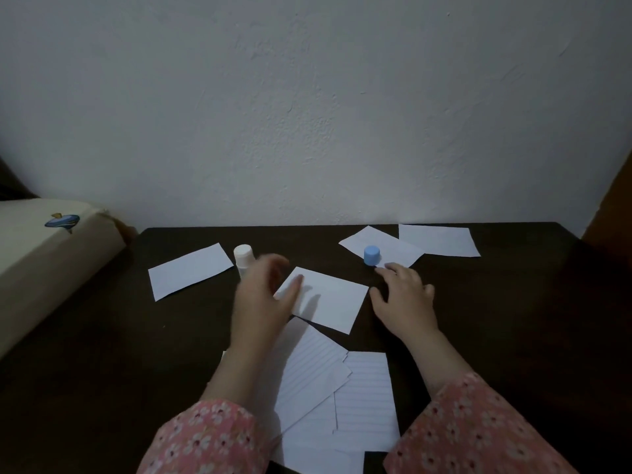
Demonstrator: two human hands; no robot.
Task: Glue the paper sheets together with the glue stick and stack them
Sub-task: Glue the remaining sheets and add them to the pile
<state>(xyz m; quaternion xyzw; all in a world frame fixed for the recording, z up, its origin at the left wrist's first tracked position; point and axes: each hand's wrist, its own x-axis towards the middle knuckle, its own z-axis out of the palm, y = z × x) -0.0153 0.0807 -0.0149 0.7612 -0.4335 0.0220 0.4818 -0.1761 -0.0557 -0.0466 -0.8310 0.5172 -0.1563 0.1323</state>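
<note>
Left hand (263, 295): grip relaxed, thumb on centre sheet (330, 301) | right hand (403, 295): spread flat on bench (102, 354) | glue stick (243, 260) upright.

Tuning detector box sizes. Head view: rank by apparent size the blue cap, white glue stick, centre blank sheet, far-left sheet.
1. Far-left sheet and centre blank sheet: look alike, and the left hand covers part of the centre one, so no ranking.
2. White glue stick, partly hidden.
3. Blue cap.

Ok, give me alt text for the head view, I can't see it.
Two hands hover over a dark table: the left hand reaches toward a white glue stick, the right hand is open near its blue cap. White paper sheets lie scattered around.
</note>
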